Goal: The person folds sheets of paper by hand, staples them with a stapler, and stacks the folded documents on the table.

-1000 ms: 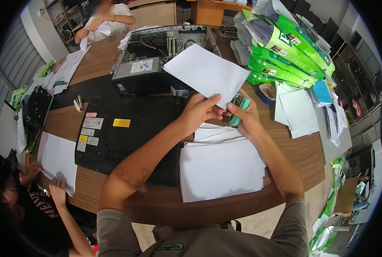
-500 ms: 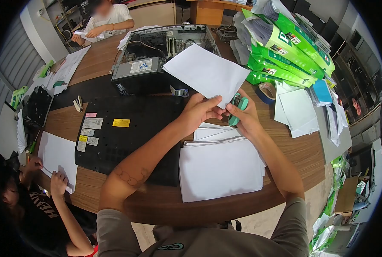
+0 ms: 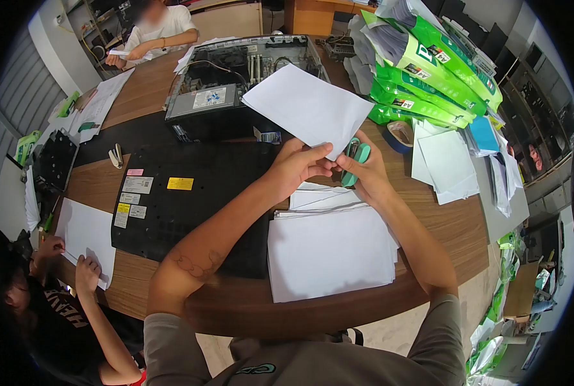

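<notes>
Between thumb and fingers, my left hand [image 3: 300, 166] pinches the near corner of some white paper [image 3: 308, 103]. My right hand [image 3: 369, 170] is wrapped round a teal stapler [image 3: 356, 163], its thumb close to the same paper corner. Both hands are almost touching each other. Below them on the wooden table lies a stack of white paper [image 3: 332, 254], with a few sheets at its far edge. A black panel with stickers [image 3: 197, 206] lies flat left of the stack, partly under my left forearm.
An open computer case [image 3: 213, 116] stands beyond my hands. Green paper packs [image 3: 422, 77], a tape roll [image 3: 400, 136] and loose sheets [image 3: 444, 164] lie at right. A person [image 3: 87, 302] at lower left touches paper; another [image 3: 161, 32] sits at the far left.
My hands keep their hold with hardly any movement. The person at the far side has lowered the papers in their hands. The lower-left person's hand has moved slightly up over the sheet.
</notes>
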`<state>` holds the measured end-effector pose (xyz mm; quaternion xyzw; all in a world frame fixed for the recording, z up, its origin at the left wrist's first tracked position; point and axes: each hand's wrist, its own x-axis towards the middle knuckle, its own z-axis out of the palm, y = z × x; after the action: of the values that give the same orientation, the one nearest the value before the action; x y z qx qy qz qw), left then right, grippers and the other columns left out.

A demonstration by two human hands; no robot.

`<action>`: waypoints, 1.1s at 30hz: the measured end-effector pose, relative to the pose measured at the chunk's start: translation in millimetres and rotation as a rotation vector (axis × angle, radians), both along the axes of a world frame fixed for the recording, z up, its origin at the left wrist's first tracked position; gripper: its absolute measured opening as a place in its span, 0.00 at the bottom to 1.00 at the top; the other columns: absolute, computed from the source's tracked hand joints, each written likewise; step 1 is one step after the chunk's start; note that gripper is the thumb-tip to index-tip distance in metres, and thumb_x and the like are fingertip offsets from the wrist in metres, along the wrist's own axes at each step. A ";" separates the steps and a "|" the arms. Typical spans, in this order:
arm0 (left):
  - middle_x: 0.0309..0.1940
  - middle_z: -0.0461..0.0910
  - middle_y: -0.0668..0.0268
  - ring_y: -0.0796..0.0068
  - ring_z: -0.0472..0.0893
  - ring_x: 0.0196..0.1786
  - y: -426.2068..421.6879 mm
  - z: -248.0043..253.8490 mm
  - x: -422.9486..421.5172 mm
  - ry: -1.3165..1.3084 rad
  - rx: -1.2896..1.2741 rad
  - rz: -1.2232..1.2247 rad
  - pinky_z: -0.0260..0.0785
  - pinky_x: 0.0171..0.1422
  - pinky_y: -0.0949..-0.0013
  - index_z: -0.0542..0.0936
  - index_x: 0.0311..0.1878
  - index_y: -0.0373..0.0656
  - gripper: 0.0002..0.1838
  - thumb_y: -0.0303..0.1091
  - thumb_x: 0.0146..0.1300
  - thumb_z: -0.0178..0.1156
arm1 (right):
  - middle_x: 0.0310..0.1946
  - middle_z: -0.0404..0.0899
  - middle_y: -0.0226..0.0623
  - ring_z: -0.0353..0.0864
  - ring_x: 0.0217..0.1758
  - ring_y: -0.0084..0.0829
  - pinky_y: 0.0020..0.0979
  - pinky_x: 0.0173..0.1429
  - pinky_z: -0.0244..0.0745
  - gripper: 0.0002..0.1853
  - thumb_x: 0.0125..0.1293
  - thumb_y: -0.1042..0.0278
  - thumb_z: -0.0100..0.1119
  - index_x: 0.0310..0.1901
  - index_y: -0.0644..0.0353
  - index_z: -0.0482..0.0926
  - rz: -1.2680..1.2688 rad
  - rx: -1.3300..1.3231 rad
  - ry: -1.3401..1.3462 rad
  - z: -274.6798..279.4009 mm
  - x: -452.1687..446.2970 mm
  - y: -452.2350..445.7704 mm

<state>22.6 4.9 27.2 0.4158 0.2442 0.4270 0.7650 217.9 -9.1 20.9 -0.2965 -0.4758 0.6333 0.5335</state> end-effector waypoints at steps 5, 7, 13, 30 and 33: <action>0.43 0.80 0.60 0.74 0.80 0.43 -1.5 1.3 0.2 0.021 -0.002 0.007 0.76 0.49 0.67 0.73 0.55 0.33 0.19 0.35 0.69 0.64 | 0.43 0.81 0.37 0.82 0.42 0.28 0.27 0.45 0.76 0.34 0.60 0.75 0.73 0.67 0.64 0.67 -0.012 -0.010 -0.011 0.3 -0.7 -0.2; 0.43 0.80 0.60 0.74 0.80 0.42 -1.8 1.0 0.4 0.026 0.006 0.011 0.76 0.49 0.68 0.73 0.54 0.33 0.19 0.35 0.69 0.65 | 0.43 0.81 0.37 0.82 0.43 0.28 0.27 0.45 0.76 0.34 0.60 0.75 0.73 0.67 0.64 0.67 -0.005 -0.002 -0.011 -0.5 0.0 0.2; 0.38 0.82 0.60 0.74 0.82 0.40 -0.4 -2.2 0.9 0.104 0.061 0.036 0.79 0.46 0.70 0.77 0.51 0.33 0.17 0.36 0.68 0.66 | 0.42 0.81 0.35 0.81 0.41 0.25 0.27 0.45 0.76 0.30 0.63 0.75 0.71 0.65 0.64 0.69 0.038 -0.079 0.029 7.7 -0.1 -2.4; 0.39 0.81 0.60 0.74 0.82 0.37 -1.5 -4.3 1.5 0.095 0.076 0.170 0.77 0.43 0.68 0.78 0.51 0.31 0.17 0.37 0.71 0.62 | 0.41 0.78 0.29 0.77 0.42 0.22 0.26 0.45 0.75 0.38 0.61 0.70 0.73 0.70 0.65 0.65 0.118 -0.089 -0.159 -2.3 10.7 3.1; 0.40 0.82 0.59 0.74 0.82 0.37 -2.9 1.4 0.8 0.125 0.165 0.260 0.77 0.43 0.70 0.78 0.51 0.30 0.18 0.38 0.71 0.62 | 0.42 0.75 0.30 0.75 0.49 0.25 0.29 0.53 0.75 0.44 0.60 0.68 0.74 0.74 0.65 0.58 0.112 0.155 -0.512 7.2 4.3 -6.8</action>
<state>23.4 1.9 28.5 0.4678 0.3070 0.5144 0.6498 222.2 -15.9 28.2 -0.3784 -0.6578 0.5280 0.3811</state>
